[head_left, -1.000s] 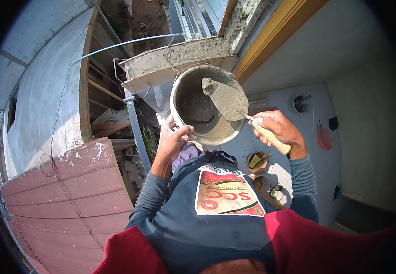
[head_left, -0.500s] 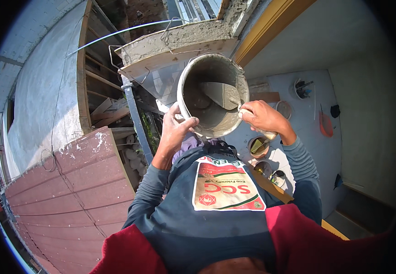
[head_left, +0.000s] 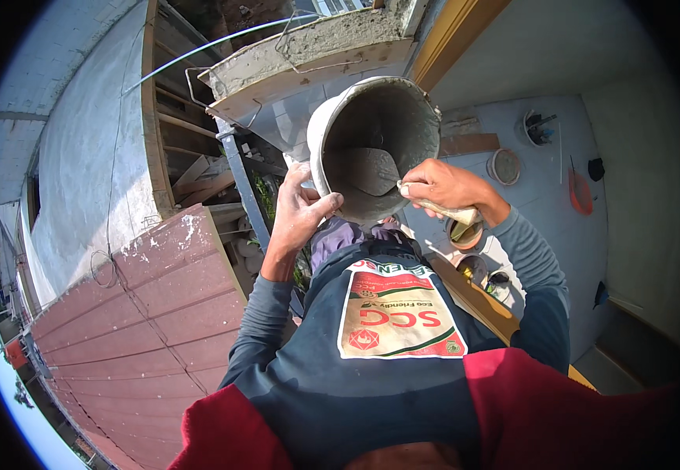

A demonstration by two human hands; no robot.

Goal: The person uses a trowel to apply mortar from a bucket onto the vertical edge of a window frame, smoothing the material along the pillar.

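A pale, mortar-smeared bucket (head_left: 320, 129) is tilted in front of me, its open mouth toward me and a grey coating inside. My left hand (head_left: 301, 213) grips its near-left rim, thumb and fingers on the edge. Wrapped around the wooden handle of a trowel (head_left: 373, 172), my right hand (head_left: 451, 189) is closed at the near-right rim. The trowel's grey blade lies inside the bucket, close to its inner wall. How much mortar the bucket holds is hard to tell in the shade.
A rough concrete ledge (head_left: 309, 70) with bent wires lies beyond the bucket. Left are a maroon corrugated roof (head_left: 144, 313) and a blue-grey metal post (head_left: 246, 188). On the right floor stand several pails (head_left: 504, 166) and an orange basin (head_left: 580, 192). A yellow frame (head_left: 461, 39) rises nearby.
The bucket has tipped, showing more of its left outer wall and a shadier inside. The trowel blade has shifted and turned within it. Both hands keep their grips; the view has shifted slightly.
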